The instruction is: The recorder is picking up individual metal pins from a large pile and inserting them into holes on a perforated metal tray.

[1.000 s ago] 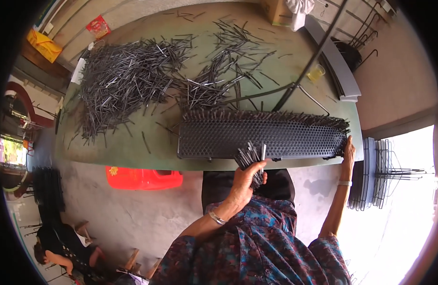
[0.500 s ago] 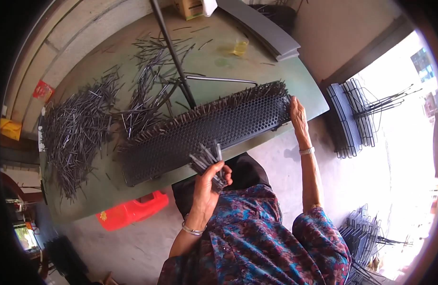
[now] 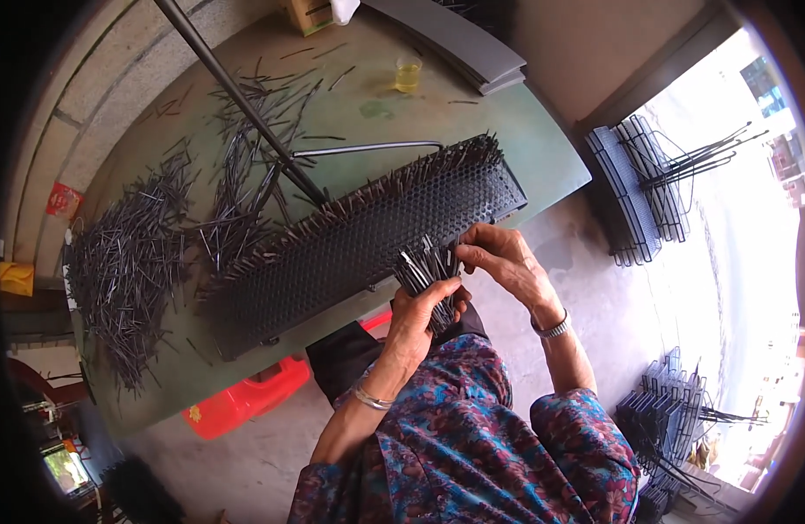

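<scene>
My left hand (image 3: 417, 316) is closed round a bundle of short dark strips (image 3: 423, 266), whose tips fan out above the thumb. At the bundle's right edge my right hand (image 3: 512, 264) pinches a strip between thumb and fingertips. Behind both hands a long black perforated board (image 3: 359, 258) lies slantwise along the table's near edge. Strips stand in a dense row along its far side (image 3: 402, 188), while the near rows of holes are bare. A metal rod (image 3: 237, 96) rises from the far side of the board, with a thinner brace beside it.
Loose dark strips lie heaped at the left of the green table (image 3: 507, 131), with a second pile (image 3: 245, 188) beside them. A cup of yellow liquid (image 3: 408, 75) and grey sheets (image 3: 455, 44) sit farther back. Below the table is a red jug (image 3: 245, 397); wire racks (image 3: 634, 188) stand at right.
My right hand has left the board's right end and come to the bundle. My left hand has moved right and slightly up with the strips. The view has shifted a little.
</scene>
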`<state>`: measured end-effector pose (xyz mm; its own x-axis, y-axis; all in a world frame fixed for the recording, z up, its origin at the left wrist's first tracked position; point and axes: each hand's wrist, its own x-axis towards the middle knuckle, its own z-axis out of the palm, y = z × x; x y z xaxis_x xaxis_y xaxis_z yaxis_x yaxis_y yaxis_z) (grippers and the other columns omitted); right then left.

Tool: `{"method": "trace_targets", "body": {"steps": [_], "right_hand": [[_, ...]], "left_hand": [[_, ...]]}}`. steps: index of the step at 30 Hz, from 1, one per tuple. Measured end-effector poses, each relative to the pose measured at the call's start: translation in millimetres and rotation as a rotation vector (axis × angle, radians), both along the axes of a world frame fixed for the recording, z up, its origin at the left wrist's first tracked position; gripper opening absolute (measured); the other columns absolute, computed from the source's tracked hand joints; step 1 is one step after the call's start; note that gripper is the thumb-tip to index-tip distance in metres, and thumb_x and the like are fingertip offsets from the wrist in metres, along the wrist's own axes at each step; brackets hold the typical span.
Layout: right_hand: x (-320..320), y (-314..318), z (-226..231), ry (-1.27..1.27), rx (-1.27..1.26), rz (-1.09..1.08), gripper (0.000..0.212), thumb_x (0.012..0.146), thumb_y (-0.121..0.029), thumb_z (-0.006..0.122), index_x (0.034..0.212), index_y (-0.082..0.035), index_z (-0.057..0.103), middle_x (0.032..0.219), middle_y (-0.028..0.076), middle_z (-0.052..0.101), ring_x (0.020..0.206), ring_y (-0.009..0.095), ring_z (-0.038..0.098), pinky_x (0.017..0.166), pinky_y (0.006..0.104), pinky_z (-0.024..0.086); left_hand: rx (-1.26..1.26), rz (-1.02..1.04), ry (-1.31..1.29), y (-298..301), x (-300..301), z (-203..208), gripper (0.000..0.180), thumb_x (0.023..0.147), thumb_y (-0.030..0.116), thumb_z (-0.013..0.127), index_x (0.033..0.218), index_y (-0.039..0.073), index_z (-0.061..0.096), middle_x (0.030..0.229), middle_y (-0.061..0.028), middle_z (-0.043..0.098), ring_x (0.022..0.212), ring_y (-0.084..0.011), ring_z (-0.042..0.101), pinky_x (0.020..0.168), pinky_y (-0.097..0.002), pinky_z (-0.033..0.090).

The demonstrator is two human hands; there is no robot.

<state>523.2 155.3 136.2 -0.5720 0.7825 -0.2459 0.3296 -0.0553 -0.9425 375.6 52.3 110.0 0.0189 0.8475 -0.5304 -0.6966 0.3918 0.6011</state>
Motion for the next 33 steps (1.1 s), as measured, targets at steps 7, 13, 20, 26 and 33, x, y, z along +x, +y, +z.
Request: {"method": "trace_targets", "body": {"steps": [7,13,20,26,33], "right_hand": [[-5,-5,-4,0.142,-0.034,-0.138,0.018,0.094,-0.016,0.063,0.093,0.002,0.064,0.079,0.001,0.062,0.074,0.008,0.056,0.067,0.0243,0.046],[-1,2,3,0.147,-0.070,-0.147,0.018,0.094,-0.015,0.062,0.096,0.003,0.064,0.080,0.003,0.063,0.075,0.010,0.058,0.070,0.0251,0.049],[7,11,15,0.099,-0.090,-0.013,0.013,0.095,-0.010,0.059,0.096,0.002,0.059,0.083,0.007,0.065,0.077,0.015,0.067,0.071,0.0275,0.054],[17,21,26,0.086,0.369,-0.452,0.007,0.094,-0.002,0.057,0.095,0.005,0.056,0.083,0.013,0.069,0.079,0.020,0.070,0.073,0.0286,0.055],[25,76,-2,-0.045,0.819,-0.633,0.007,0.093,-0.006,0.058,0.092,0.000,0.055,0.078,0.010,0.071,0.075,0.018,0.071,0.066,0.0262,0.053]], "left_hand": [[-0.001,0.007,0.082,7,-1,-2,0.023,0.082,0.015,0.070,0.099,0.000,0.068,0.079,-0.0097,0.070,0.064,-0.0146,0.064,0.057,-0.0256,0.047],[-0.013,-0.078,0.083,5,-3,-6,0.022,0.081,0.017,0.071,0.096,0.001,0.068,0.079,-0.0088,0.070,0.064,-0.0144,0.063,0.058,-0.0258,0.047],[0.030,-0.066,-0.066,9,-5,-19,0.023,0.086,0.018,0.070,0.100,0.001,0.063,0.085,-0.0128,0.069,0.069,-0.0176,0.066,0.056,-0.0279,0.053],[-0.020,-0.011,-0.190,19,-7,-31,0.023,0.087,0.018,0.068,0.106,0.006,0.060,0.097,-0.0174,0.069,0.085,-0.0269,0.070,0.072,-0.0413,0.060],[0.004,0.004,-0.374,22,7,-36,0.027,0.091,0.020,0.063,0.115,0.009,0.059,0.100,-0.0159,0.066,0.096,-0.0304,0.066,0.085,-0.0518,0.056]]}}
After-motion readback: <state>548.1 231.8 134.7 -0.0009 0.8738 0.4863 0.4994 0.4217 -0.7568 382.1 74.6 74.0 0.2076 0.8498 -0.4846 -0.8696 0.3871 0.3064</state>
